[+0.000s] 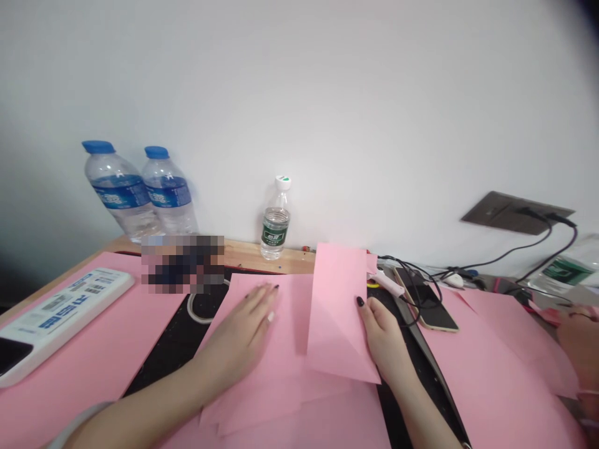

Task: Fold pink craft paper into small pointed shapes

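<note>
My left hand (241, 333) lies flat, fingers stretched out, on a stack of pink paper sheets (262, 405). Its palm presses on the top of the stack and grips nothing. My right hand (386, 340) pinches the right edge of a pink sheet of paper (339, 312). The thumb shows on the front of that sheet, while the other fingers are mostly hidden behind it. The held sheet is raised upright at the right side of the stack, its lower part bent toward me.
Two large water bottles (163, 193) and a small bottle (275, 224) stand along the wall. A white box (79, 312) lies on pink paper at left. Right of my hands are a phone (430, 302), cables, a socket (515, 212), more pink sheets (496, 362) and another person's hand (580, 340).
</note>
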A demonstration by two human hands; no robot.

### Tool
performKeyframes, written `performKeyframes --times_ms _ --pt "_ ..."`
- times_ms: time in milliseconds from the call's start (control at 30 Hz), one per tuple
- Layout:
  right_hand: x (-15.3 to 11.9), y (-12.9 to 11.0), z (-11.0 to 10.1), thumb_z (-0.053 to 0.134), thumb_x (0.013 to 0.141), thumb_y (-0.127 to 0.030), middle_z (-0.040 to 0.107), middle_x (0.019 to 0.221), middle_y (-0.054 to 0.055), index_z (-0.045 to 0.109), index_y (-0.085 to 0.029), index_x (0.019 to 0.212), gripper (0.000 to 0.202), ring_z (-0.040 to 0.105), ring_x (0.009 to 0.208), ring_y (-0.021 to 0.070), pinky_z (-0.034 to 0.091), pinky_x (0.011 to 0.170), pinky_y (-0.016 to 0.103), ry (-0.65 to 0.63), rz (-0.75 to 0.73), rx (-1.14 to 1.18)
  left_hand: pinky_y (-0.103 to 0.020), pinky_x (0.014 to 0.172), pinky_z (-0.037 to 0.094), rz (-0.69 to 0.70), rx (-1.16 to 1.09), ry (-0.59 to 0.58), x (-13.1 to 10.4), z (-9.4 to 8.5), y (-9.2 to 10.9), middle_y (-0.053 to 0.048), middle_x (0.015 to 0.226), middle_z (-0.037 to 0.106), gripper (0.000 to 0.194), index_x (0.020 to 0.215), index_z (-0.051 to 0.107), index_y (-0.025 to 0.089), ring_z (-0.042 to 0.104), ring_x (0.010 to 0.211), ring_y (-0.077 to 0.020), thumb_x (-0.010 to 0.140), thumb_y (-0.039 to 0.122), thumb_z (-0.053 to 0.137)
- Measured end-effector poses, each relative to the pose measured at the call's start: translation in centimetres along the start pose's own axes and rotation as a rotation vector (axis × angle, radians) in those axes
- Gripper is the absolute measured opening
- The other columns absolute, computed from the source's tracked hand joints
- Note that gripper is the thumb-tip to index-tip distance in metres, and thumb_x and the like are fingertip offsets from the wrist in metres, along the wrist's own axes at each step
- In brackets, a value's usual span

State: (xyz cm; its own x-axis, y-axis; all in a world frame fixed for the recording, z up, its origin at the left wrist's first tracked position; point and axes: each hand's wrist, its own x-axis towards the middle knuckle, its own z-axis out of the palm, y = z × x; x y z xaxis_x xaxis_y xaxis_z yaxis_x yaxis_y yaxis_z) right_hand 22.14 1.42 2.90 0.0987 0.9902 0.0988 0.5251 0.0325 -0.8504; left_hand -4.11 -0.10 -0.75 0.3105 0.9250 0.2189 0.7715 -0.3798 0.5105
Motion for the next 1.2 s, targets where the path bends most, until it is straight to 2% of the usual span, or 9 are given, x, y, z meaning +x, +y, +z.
performKeyframes --times_ms 133,233,333,433,567,733,833,1100,1200 --pt "-0.8 -0.8 1.5 0.046 0.085 -0.048 0.033 0.053 -0.008 0.036 -0.021 0.067 0.034 0.027 0.041 0.0059 0.022 0.039 0.019 -0.269 0.145 0.308 -0.042 0.111 0.019 -0.158 -0.201 0.276 0.9 -1.6 -1.7 -0.009 0.147 0.029 0.048 0.138 0.033 0.017 0.025 0.134 -0.0228 0.091 0.027 0.034" --pt "-1.3 -1.2 2.5 0.05 0.083 -0.045 0.03 0.04 -0.013 0.039 -0.02 0.068 0.031 0.018 0.029 0.0029 0.01 0.031 0.018 -0.463 0.26 0.402 -0.044 0.109 0.023 -0.27 -0.444 0.334 1.1 -1.7 -2.7 -0.01 0.146 0.031 0.051 0.138 0.031 0.019 0.033 0.131 -0.0246 0.088 0.027 0.039" --pt "-1.6 -1.2 3.3 0.053 0.08 -0.04 0.039 0.034 -0.012 0.044 -0.019 0.071 0.025 0.023 0.022 0.0024 0.009 0.026 0.016 -0.59 0.317 0.382 -0.044 0.108 0.026 -0.37 -0.752 0.295 1.1 -1.6 -2.3 -0.008 0.149 0.025 0.057 0.14 0.026 0.024 0.034 0.131 -0.0247 0.086 0.027 0.043" --pt "-1.7 -1.0 4.1 0.058 0.074 -0.041 0.048 0.037 -0.01 0.043 -0.019 0.072 0.026 0.038 0.022 0.0047 0.02 0.023 0.014 -0.65 0.355 0.376 -0.042 0.106 0.03 -0.435 -0.949 0.269 1.0 -1.8 -1.2 -0.006 0.15 0.023 0.063 0.14 0.024 0.029 0.036 0.129 -0.0249 0.082 0.026 0.049" --pt "-1.9 -0.7 4.8 0.061 0.069 -0.043 0.049 0.036 -0.011 0.035 -0.022 0.068 0.033 0.048 0.025 0.0095 0.029 0.023 0.014 -0.653 0.355 0.379 -0.04 0.102 0.036 -0.486 -1.139 0.233 1.1 -2.1 -0.4 -0.01 0.142 0.038 0.07 0.14 0.024 0.025 0.043 0.125 -0.0249 0.079 0.025 0.058" --pt "-2.2 -0.8 5.0 0.059 0.071 -0.041 0.056 0.038 -0.007 0.034 -0.022 0.07 0.032 0.05 0.027 0.0106 0.03 0.025 0.015 -0.703 0.343 0.315 -0.042 0.089 0.047 -0.356 -1.457 -0.074 0.9 -2.1 0.3 -0.011 0.127 0.056 0.055 0.132 0.042 0.022 0.056 0.11 -0.0293 0.08 0.025 0.06" --pt "-2.4 -1.1 4.9 0.058 0.072 -0.039 0.057 0.039 -0.007 0.034 -0.022 0.07 0.03 0.05 0.027 0.0106 0.031 0.026 0.016 -0.716 0.335 0.273 -0.041 0.083 0.05 -0.349 -1.504 -0.166 0.6 -1.9 1.0 -0.012 0.12 0.062 0.048 0.127 0.049 0.019 0.06 0.104 -0.0303 0.081 0.025 0.06" --pt "-2.7 -2.0 4.5 0.057 0.074 -0.041 0.059 0.043 -0.004 0.039 -0.02 0.065 0.029 0.043 0.025 0.0058 0.027 0.026 0.014 -0.795 0.331 0.29 -0.04 0.082 0.049 -0.4 -1.562 -0.062 0.4 -1.8 1.8 -0.012 0.115 0.064 0.041 0.122 0.054 0.018 0.062 0.1 -0.0286 0.083 0.03 0.058" --pt "-2.5 -1.7 4.7 0.059 0.072 -0.048 0.061 0.044 -0.003 0.038 -0.02 0.068 0.035 0.049 0.027 0.0084 0.03 0.026 0.015 -0.764 0.349 0.351 -0.04 0.082 0.049 -0.422 -1.611 -0.116 0.4 -2.0 2.1 -0.013 0.112 0.066 0.04 0.12 0.056 0.017 0.062 0.099 -0.0287 0.083 0.031 0.06"
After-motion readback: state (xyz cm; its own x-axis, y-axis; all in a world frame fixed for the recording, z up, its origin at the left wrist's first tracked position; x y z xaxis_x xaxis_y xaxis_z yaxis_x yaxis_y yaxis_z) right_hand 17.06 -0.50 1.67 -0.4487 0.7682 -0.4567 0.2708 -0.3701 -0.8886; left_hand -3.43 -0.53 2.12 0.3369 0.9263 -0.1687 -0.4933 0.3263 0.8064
